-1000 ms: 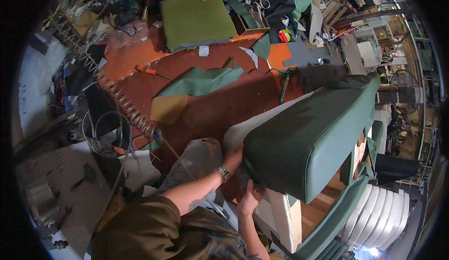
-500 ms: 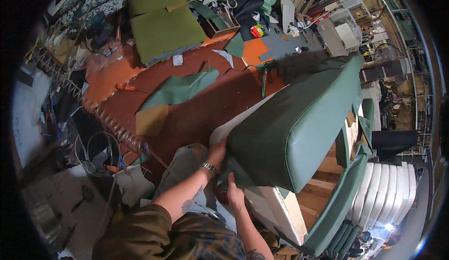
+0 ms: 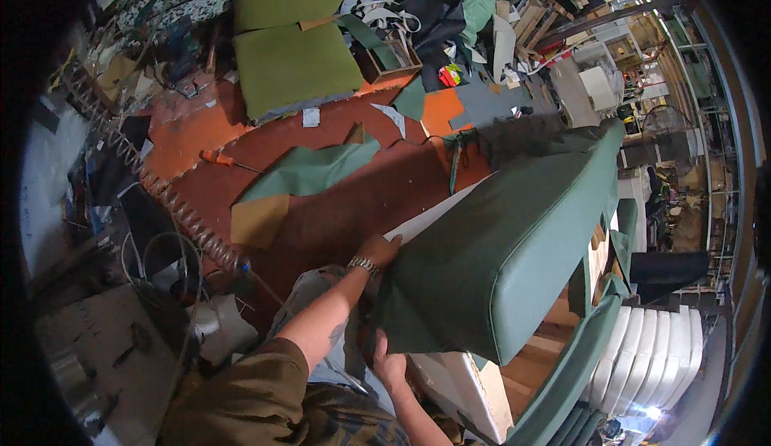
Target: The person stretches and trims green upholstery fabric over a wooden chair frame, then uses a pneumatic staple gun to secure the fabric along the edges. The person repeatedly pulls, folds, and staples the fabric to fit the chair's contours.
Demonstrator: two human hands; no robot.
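Observation:
A large piece of furniture with a dark green cover [image 3: 458, 253] stands tilted in front of me, its wooden slats [image 3: 534, 358] and a white padded panel [image 3: 462, 390] exposed below. My left hand [image 3: 379, 251], with a metal watch at the wrist, is closed over the piece's near left edge, by a white strip [image 3: 434, 217]. Lower down, my right hand [image 3: 389, 366] has its thumb up against the loose lower edge of the green cover. The right fingers are partly hidden, curled in under that edge.
A loose green offcut [image 3: 321, 166], a tan piece [image 3: 259, 219] and an orange-handled screwdriver [image 3: 217, 158] lie on the reddish-brown surface. Olive cushions [image 3: 297, 69] are behind. A coiled air hose [image 3: 181, 205] runs along the left. Stacked white padded pieces [image 3: 642, 358] stand at right.
My left hand has shifted up along the edge to the white strip. The green cover's lower corner now hangs flatter and lower over the panel, and my right hand has moved slightly down and left.

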